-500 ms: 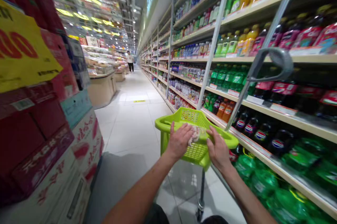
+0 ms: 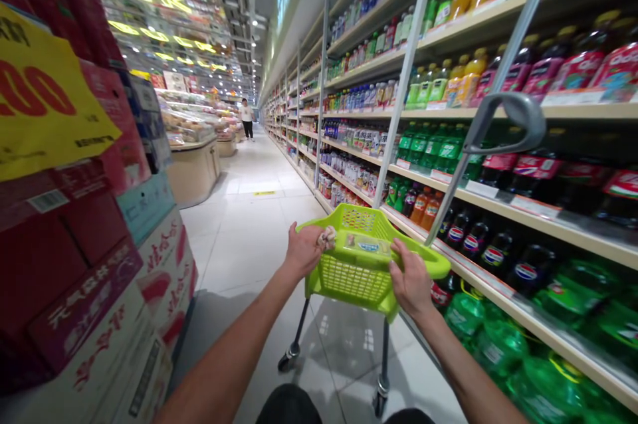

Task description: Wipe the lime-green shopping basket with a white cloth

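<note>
A small lime-green shopping cart (image 2: 356, 281) stands in front of my knees, its lattice basket on dark legs with casters. My left hand (image 2: 301, 251) is at the left end of the cart's handle panel. Its fingers are wrapped round a crumpled, whitish cloth (image 2: 327, 238) pressed against the green plastic. At the right end of the panel, my right hand (image 2: 413, 281) grips the cart's edge, fingers on top and thumb on the near side. Between the hands, a clear label strip (image 2: 367, 246) shows on the panel.
Drink shelves (image 2: 498, 191) run along the right side, close to the cart. A grey pole with a loop handle (image 2: 506, 121) rises from the cart's right side. Stacked cartons (image 2: 84, 264) border the left. Down the tiled aisle a person (image 2: 247, 119) stands near display counters (image 2: 193, 171).
My left hand has slid left along the cart's handle panel with the cloth, uncovering the label strip. My right hand stays at the right end.
</note>
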